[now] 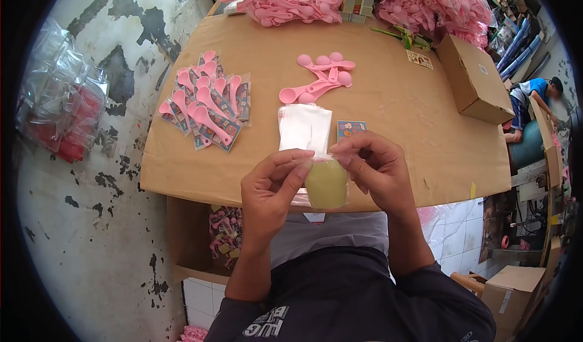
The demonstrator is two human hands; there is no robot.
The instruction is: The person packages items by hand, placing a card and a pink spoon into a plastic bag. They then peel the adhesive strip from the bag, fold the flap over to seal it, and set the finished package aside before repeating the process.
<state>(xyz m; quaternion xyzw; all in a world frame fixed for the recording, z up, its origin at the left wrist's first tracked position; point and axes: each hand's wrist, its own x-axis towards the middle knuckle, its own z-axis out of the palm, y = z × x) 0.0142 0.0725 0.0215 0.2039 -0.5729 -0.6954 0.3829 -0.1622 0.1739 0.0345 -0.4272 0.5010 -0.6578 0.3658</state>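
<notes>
Between both hands hangs a small clear plastic bag (327, 184) with a yellow-green piece showing in it, near the table's front edge. My left hand (276, 187) pinches its upper left corner between thumb and index finger. The upper right corner is pinched by my right hand (378, 171). Just beyond the hands lies a stack of clear bags (305, 127), with a printed card (351, 128) to its right. Farther back sits a loose group of pink spoons (322, 89). To the left are packed pink spoons with cards (209, 108), heaped together.
Big bags of pink spoons (285, 1) and card bundles (357, 3) stand at the table's back. A cardboard box (473, 78) is at the right edge. Below the left front edge is an open box of packets (226, 230). Another person (534, 96) sits far right.
</notes>
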